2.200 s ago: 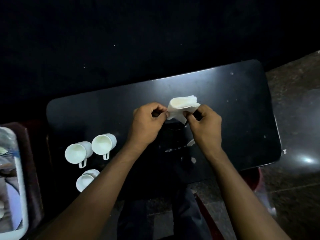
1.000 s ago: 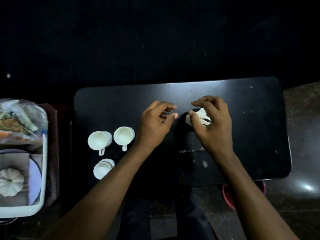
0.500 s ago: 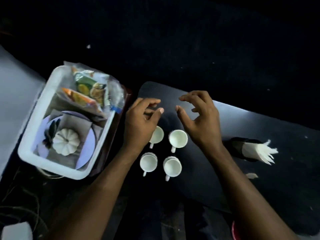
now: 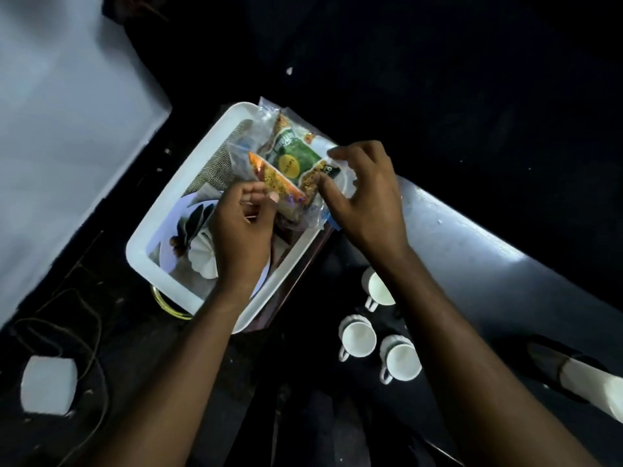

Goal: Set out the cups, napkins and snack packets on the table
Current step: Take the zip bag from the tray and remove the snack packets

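Note:
A clear plastic bag of snack packets (image 4: 290,160), green and orange ones showing, lies in the far end of a white tub (image 4: 153,264). My left hand (image 4: 241,230) pinches the bag's near edge. My right hand (image 4: 362,193) grips its right side. Three white cups (image 4: 359,337) stand on the black table (image 4: 472,257) under my right forearm, one partly hidden. A dark holder with white napkins (image 4: 593,382) lies at the right edge.
Inside the tub are a plate, grey cloth and a white pumpkin-shaped piece (image 4: 202,261). The tub rests on a dark stand left of the table. A white box (image 4: 47,385) and loose cables lie on the floor at lower left.
My view has swung left to the tub. Both hands moved from above the cups onto the bag of snack packets and closed on it. The napkins now sit in the holder.

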